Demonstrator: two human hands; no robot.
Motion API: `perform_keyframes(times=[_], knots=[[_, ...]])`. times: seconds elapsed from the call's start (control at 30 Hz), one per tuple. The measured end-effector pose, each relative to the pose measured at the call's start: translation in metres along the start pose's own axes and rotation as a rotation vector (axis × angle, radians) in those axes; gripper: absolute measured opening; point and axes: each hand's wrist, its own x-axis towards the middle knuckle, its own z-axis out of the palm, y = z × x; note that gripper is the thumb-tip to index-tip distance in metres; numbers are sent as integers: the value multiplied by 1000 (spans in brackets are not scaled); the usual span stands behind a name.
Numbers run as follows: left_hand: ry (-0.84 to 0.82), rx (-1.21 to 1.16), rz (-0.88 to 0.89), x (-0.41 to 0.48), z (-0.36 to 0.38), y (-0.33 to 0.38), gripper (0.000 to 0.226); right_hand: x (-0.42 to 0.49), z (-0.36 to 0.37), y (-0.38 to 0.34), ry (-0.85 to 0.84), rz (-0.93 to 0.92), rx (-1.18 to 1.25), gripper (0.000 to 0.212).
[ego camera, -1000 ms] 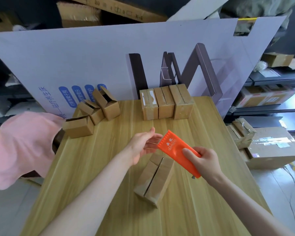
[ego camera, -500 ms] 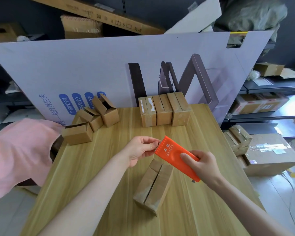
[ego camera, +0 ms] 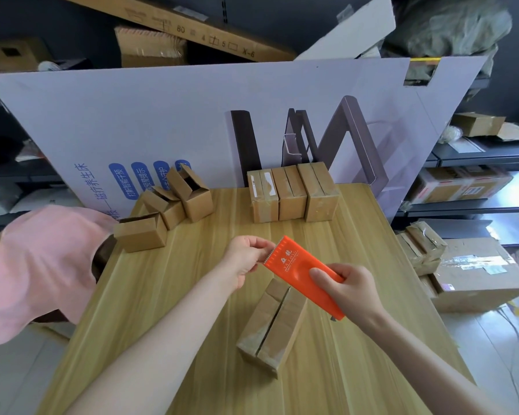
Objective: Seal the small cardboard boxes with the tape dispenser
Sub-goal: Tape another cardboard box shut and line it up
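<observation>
Centre of the frame: the flat orange plastic tape dispenser (ego camera: pixel 303 271) is up off the counter and tilted, its toothed edge pointing to the upper left. The right hand (ego camera: pixel 352 292) wraps its lower half, thumb laid across the top face and fingers curled underneath. The left hand (ego camera: pixel 246 259) is at the serrated edge, thumb and forefinger pinched together there and the other fingers curled. I cannot tell whether a tape end sits between them, since clear tape would hardly show.

Directly below, at lower centre, the small brown cardboard box (ego camera: pixel 271 327) lies on the pale wooden counter (ego camera: pixel 168 310). Its flaps are folded shut with a dark seam running its length, and neither hand touches it.

That box looks light and thin-walled, so it will likely skid on the smooth wood once tape drags across it. Better to pin it by the long sides or an end than to press mid-seam, where the flaps could cave. The dispenser looks rigid, light and a bit slick, so the firm wrap well behind the teeth suits it. Any tape end will be limp and sticky and is best held by the very tip.

At upper centre stands a row of three taped cardboard boxes (ego camera: pixel 292 194). Open-flapped cardboard boxes (ego camera: pixel 168 205) cluster left of them, and a pink cloth (ego camera: pixel 39 265) hangs at the left edge.
</observation>
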Motion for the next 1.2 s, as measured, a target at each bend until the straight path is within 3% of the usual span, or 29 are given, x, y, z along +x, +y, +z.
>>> perform_keyframes(times=[0.23,0.47,0.63,0.77,1.2], knots=[[98,103,35,16,-1,4,22,2,-5,-4,17,15,-145,27],[310,155,32,43,-42,-1,26,-11,-49,29,44,112,-212,15],[211,189,12,51,-23,-22,6,-10,-66,59,32,212,-426,23],[197,204,-50,65,-4,-49,9,2,-62,74,19,309,-634,41],[267,282,-185,109,14,-102,11,46,-33,105,-67,428,-810,42]])
